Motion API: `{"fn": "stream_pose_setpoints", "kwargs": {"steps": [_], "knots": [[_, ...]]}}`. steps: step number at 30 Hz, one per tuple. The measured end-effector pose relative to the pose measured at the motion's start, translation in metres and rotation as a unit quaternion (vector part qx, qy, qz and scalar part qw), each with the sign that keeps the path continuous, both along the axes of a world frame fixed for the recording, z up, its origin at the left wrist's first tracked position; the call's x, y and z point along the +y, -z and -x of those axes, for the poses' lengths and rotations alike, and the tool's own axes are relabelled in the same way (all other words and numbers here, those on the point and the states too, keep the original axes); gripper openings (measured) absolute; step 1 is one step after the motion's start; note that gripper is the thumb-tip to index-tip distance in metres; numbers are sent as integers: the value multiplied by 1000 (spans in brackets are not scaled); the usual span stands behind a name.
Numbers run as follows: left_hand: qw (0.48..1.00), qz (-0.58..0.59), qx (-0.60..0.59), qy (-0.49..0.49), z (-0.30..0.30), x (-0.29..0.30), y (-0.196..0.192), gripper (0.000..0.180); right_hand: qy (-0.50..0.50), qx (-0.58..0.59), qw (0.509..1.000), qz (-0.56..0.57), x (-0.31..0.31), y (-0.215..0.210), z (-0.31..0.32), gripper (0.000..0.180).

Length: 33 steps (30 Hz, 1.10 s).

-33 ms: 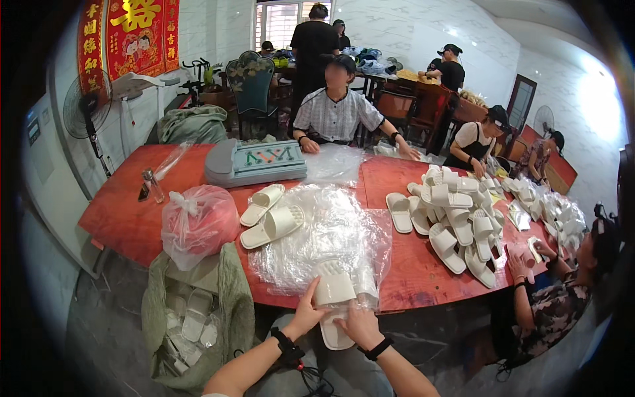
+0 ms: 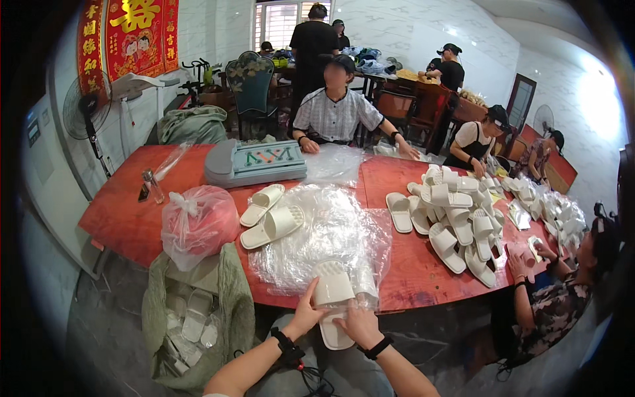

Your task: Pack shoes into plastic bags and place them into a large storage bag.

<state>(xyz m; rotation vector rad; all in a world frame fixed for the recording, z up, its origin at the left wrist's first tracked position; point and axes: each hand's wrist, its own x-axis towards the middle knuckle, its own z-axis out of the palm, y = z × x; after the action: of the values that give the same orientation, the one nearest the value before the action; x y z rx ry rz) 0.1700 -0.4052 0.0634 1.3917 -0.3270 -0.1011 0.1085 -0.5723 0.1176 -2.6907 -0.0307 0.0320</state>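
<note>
A pair of white slippers, stacked sole to sole, hangs over the near edge of the red table, partly sheathed in a clear plastic bag from the loose pile behind. The left hand clasps the pair's left side and the right hand its lower right, both closed on it. The slippers look light, foamy and slightly bendable, best gripped across the sides, while the film looks thin and slippery.

Single head view, looking down-forward over red table, hands close below.
</note>
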Motion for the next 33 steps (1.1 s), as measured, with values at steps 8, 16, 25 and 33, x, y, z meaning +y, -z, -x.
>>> {"fn": "stream_pose_setpoints", "kwargs": {"steps": [8,16,25,33], "knots": [[989,54,119,-74,-17,25,25,73,-60,-129,988,54,-24,18,5,54],[986,21,108,-122,-15,14,34,68,-100,-213,971,-42,-51,32,12,43],[982,-23,108,-152,-14,11,45,70,128,-179,973,-68,-43,54,23,63],[989,25,72,-125,-9,9,45,76,152,-65,869,-466,-58,94,18,45]]}}
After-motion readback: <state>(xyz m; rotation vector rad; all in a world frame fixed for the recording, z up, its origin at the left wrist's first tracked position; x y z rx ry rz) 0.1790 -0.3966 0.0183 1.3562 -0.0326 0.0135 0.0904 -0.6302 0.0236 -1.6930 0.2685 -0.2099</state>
